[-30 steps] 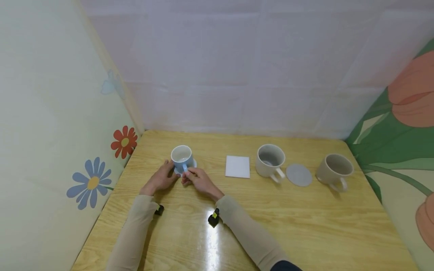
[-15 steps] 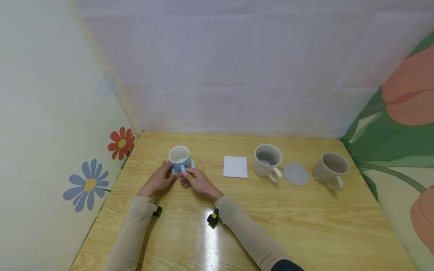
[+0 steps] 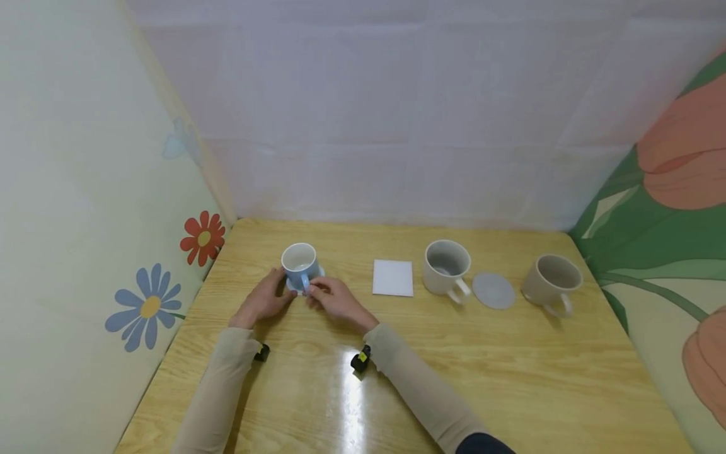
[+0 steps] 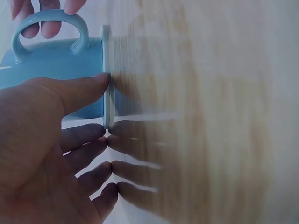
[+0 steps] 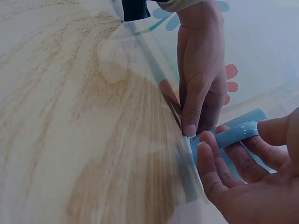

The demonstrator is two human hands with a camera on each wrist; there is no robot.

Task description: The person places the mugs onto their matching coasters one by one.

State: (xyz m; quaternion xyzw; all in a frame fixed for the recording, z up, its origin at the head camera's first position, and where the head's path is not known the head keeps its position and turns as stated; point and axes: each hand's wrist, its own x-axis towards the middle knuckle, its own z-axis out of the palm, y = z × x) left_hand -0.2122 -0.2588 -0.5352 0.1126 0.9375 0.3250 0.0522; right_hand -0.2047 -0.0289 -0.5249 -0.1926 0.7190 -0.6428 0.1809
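Observation:
A light blue mug (image 3: 294,276) with a pale interior stands upright on a pale coaster (image 4: 106,56) at the table's left. My left hand (image 3: 265,299) lies at its left side; in the left wrist view the thumb tip presses the coaster's edge and the index fingertip meets it farther round, the other fingertips resting on the table. From the right, my right hand (image 3: 338,302) holds the mug's handle (image 5: 238,133): thumb on its outer side, some fingers through the loop. The left palm covers part of the mug in the left wrist view.
Right of the mug lie a white square coaster (image 3: 393,278), a white mug (image 3: 439,280), a round grey coaster (image 3: 494,291) and a beige mug (image 3: 541,292), its handle toward me. A white sheet (image 3: 363,126) rises behind the wooden table (image 3: 317,384); painted walls flank it.
My right hand has shifted slightly to the right and its fingers lie looser at the handle. The left hand stays at the coaster. The camera view has drifted slightly.

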